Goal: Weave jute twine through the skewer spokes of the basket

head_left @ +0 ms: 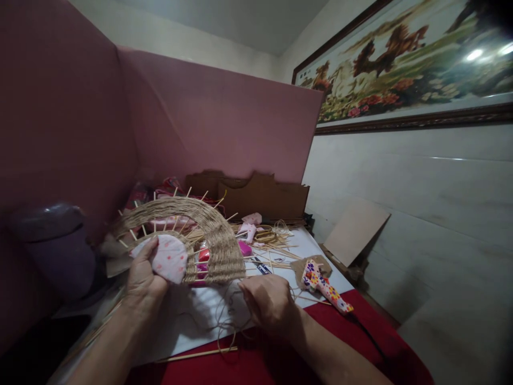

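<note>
The woven fan (218, 240), a half-round of twine wound over thin stick spokes (132, 234), is held up off the red-covered table (372, 337), tilted towards the person. The left hand (144, 275) is clamped on the pink spotted pad (170, 259) at the fan's centre, thumb across its face. This looks like the firmest place to grip without crushing the spokes or covering the woven rows.

The right hand (268, 302) sits just below the fan's lower right corner, back upward and fingers curled together. They appear to be pinched on the twine (224, 321) that leads from the fan's straight edge. Slack twine loops down onto the white sheet (192, 321) under the fan, probably so the strand can feed freely.

The spoke tips stick out past the fan's outer rim and could catch on things. Behind the fan lie a heap of loose sticks and scraps, a cardboard piece (260, 195) and a pink board (224, 117), so there is little room there. A purple bin (56, 248) stands near the fan on its left. A patterned glue gun (326, 286) lies to the right of the fan, near the table's edge. A single stick (196, 354) lies in front of the fan. The freest space is in front of the fan, towards the person.
</note>
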Motion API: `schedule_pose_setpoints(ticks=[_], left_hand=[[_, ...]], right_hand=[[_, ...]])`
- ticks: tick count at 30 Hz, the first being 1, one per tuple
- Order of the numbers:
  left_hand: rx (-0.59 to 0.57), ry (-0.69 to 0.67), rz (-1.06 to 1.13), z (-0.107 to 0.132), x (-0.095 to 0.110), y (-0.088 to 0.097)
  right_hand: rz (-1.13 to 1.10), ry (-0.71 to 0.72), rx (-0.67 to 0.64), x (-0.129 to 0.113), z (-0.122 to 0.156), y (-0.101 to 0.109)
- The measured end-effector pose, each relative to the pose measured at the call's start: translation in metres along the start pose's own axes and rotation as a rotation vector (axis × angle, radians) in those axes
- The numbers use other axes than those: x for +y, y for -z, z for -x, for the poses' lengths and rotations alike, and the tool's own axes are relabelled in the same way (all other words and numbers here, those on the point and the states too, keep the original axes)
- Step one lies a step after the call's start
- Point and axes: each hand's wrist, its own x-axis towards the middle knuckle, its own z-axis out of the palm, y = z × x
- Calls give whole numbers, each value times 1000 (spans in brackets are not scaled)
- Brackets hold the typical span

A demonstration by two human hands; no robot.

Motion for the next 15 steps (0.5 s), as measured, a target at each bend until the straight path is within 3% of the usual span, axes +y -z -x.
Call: schedule_pose_setpoints(ticks=[4, 11, 15], left_hand=[[-4, 32, 48, 16, -8, -6], [-309, 239, -30, 40, -26, -1], [-349, 210, -62, 40, -28, 1]], right_hand=[[37, -23, 32, 5, 2, 0], [104, -95, 73, 13, 2, -1], [90, -149, 141, 15, 0, -1]])
